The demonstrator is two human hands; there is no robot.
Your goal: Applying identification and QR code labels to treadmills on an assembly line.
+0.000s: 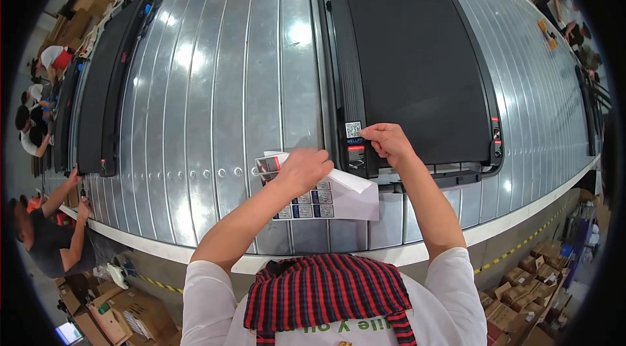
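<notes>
The left hand (303, 170) curls closed on a sticker sheet (329, 196) lying on the ribbed metal conveyor (215, 98); the right hand (386, 141) pinches a small sticker (353, 129) against a black treadmill (417, 53). Farther off, another treadmill (114, 79), boxes (521, 281) on the floor, and people at both sides

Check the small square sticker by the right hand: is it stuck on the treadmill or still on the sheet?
On: the sticker lies flat on the treadmill frame, right hand fingertips at its edge.

A sticker sheet (326, 196) lies on the conveyor (215, 85), left of the treadmill (417, 53).
</notes>
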